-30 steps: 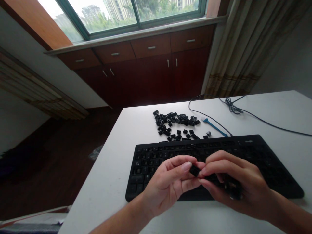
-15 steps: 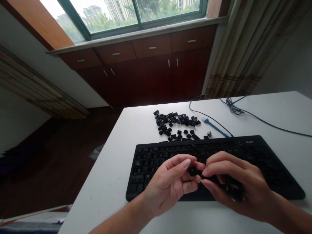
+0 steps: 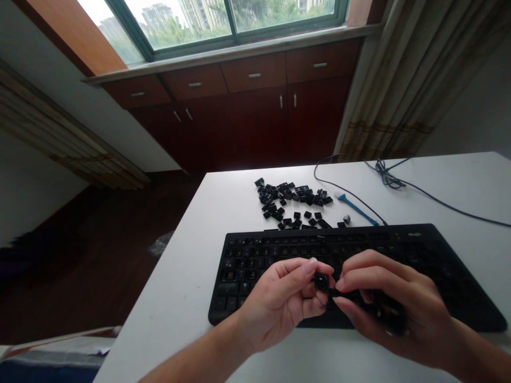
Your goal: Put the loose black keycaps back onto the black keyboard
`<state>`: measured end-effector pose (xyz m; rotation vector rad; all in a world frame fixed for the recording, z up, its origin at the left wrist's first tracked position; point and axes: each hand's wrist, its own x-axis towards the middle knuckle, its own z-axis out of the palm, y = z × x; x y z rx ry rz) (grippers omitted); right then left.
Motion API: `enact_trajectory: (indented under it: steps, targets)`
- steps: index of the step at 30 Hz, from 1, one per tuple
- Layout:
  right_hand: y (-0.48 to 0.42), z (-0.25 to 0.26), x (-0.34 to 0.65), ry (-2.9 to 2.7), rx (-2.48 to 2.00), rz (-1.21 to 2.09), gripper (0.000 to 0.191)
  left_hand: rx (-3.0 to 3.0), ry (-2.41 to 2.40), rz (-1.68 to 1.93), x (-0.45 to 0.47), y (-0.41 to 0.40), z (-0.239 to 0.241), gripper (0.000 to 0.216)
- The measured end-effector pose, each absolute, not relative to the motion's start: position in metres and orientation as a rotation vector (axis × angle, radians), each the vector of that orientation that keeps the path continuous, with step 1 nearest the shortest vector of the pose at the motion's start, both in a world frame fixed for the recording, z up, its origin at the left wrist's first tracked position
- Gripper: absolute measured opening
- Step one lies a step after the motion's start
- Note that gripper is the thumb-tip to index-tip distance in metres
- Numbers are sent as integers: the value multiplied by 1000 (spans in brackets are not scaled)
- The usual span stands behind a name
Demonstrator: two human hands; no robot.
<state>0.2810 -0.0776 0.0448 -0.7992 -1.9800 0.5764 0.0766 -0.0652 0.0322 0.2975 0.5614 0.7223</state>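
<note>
My left hand (image 3: 281, 303) pinches a small black keycap (image 3: 321, 281) between thumb and fingers, its hollow underside partly turned toward me. Close beside it, my right hand (image 3: 393, 303) is closed around a black tool (image 3: 389, 315). The tool's thin dark end points at the keycap; whether the two touch, I cannot tell. Its thicker body shows under the right palm, blurred, so its exact kind is unclear. Both hands are above the front part of a black keyboard (image 3: 235, 290), where many keys look removed.
Behind the keyboard lies a loose pile of black keycaps (image 3: 305, 197). To its right are a blue plastic tool (image 3: 359, 210) and a small grey piece (image 3: 346, 218). A black cable (image 3: 439, 201), partly bundled, runs across the white table (image 3: 167, 298).
The keycap has turned in my left fingers, so more of its hollow side shows. My right hand and its tool have shifted slightly. The whole view has moved a little.
</note>
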Motion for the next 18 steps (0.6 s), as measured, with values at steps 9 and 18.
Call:
enact_trajectory:
  steps: [9,18]
  targets:
    - [-76,41,281,-1976,-808,593,29,346,579,740,76,-66,36,19]
    - [-78,41,281,-1981,-795,601,28,296,597,767,77,-66,32,11]
